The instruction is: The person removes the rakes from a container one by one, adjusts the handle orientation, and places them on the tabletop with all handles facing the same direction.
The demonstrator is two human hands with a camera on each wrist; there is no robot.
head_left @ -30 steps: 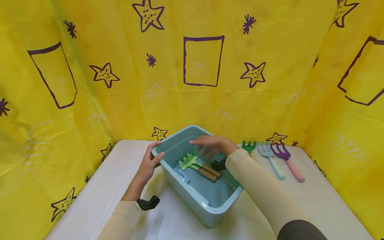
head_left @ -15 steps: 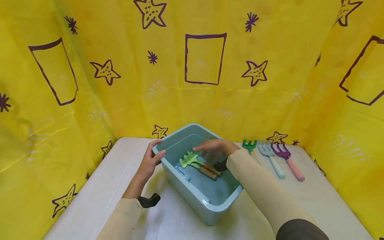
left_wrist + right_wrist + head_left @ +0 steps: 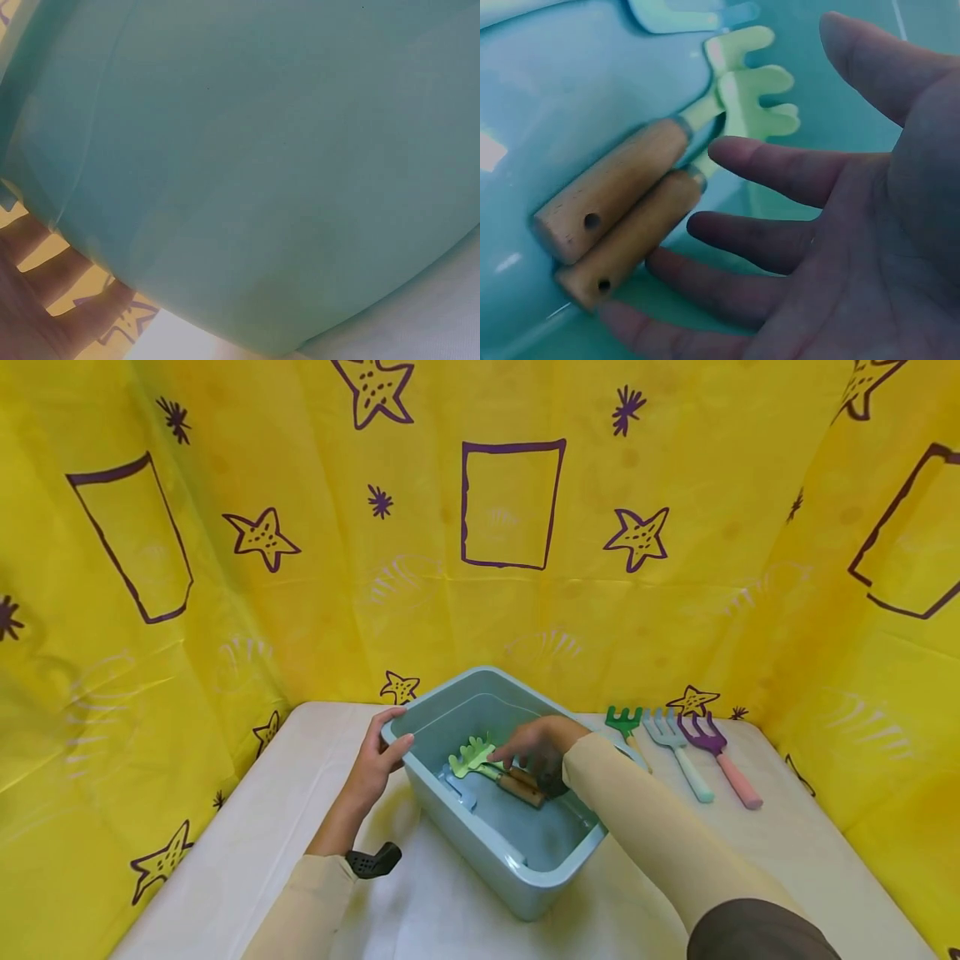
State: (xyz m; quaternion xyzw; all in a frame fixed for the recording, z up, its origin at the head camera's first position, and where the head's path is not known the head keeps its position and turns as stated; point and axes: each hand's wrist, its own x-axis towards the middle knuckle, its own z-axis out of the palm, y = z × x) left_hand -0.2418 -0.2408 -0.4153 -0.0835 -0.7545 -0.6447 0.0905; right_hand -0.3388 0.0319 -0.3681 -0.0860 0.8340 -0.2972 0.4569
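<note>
My left hand (image 3: pixel 375 756) grips the left corner of a blue-green plastic bin (image 3: pixel 555 878), which stands turned on the table. In the left wrist view, its fingers (image 3: pixel 64 274) lie along the bin's edge. Two small hand rakes with light green heads and wooden handles lie side by side inside; one rake (image 3: pixel 619 187) partly overlaps the other rake (image 3: pixel 641 232). My right hand (image 3: pixel 540 739) is down in the bin over the handles. The right wrist view shows its fingers spread, tips close to the nearer handle, gripping nothing; whether they touch is unclear.
Right of the bin, a green rake (image 3: pixel 624 721), a pale blue fork (image 3: pixel 678 752) and a purple fork with a pink handle (image 3: pixel 723 760) lie on the white table (image 3: pixel 810 877). A yellow patterned cloth (image 3: pixel 510 627) surrounds the table on the visible sides.
My right hand has lowered into the bin, its fingers dropping toward the rake handles and partly covering them in the head view. The left hand keeps its grip on the corner.
</note>
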